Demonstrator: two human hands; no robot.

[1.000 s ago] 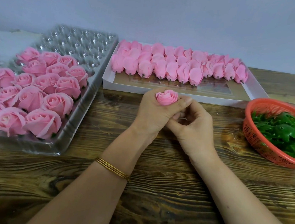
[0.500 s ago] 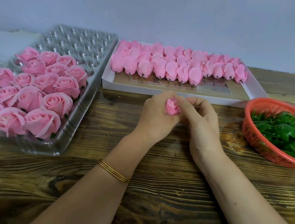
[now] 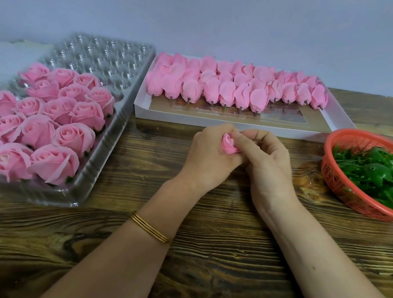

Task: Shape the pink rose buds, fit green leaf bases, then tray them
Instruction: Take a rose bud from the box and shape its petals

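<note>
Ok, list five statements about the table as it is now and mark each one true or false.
1. The left hand and right hand both grip one pink rose bud. True.
2. The red basket holds pink petals. False: it holds green leaf bases.
3. Every cell of the clear tray is filled. False: finished roses fill the near part, and the far cells are empty.
4. The unshaped buds lie in the white box. True.
5. The gold bangles sit on the right wrist. False: they are on the left wrist.
</note>
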